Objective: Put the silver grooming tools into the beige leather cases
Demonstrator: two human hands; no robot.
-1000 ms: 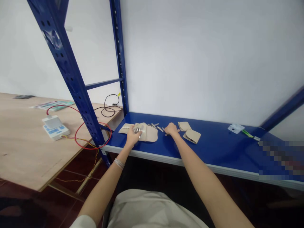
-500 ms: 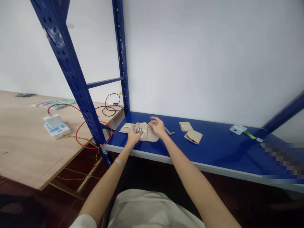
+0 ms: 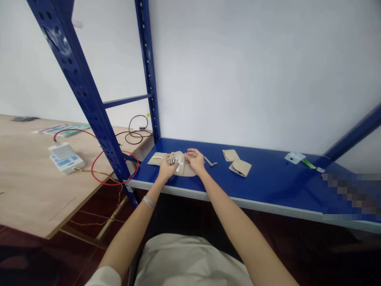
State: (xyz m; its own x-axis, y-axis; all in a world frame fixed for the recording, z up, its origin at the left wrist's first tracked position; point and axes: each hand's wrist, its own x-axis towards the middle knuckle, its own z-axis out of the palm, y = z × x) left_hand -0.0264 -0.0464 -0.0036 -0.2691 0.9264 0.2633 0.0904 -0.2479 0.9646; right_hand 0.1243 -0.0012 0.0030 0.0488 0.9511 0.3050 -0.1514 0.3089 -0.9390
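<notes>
An open beige pouch (image 3: 157, 158) lies flat on the blue shelf (image 3: 268, 186), with several small metal tools tucked in its middle. My left hand (image 3: 166, 169) presses on the pouch beside those tools, fingers bent. My right hand (image 3: 195, 160) rests on the pouch's right part, fingers pinched on a thin metal tool held over the slots. One more metal tool (image 3: 210, 162) lies loose on the shelf just right of that hand.
Two folded beige pouches (image 3: 240, 167) lie further right. A white packet (image 3: 294, 157) and a green item sit near the back right. Blue rack posts (image 3: 86, 95) stand on the left. The wooden table (image 3: 29, 186) carries a white scale (image 3: 66, 157), red and black wires.
My right hand went from the loose tools to the open pouch, taking a metal tool with it. Fewer tools lie loose on the shelf. The left hand stayed on the pouch.
</notes>
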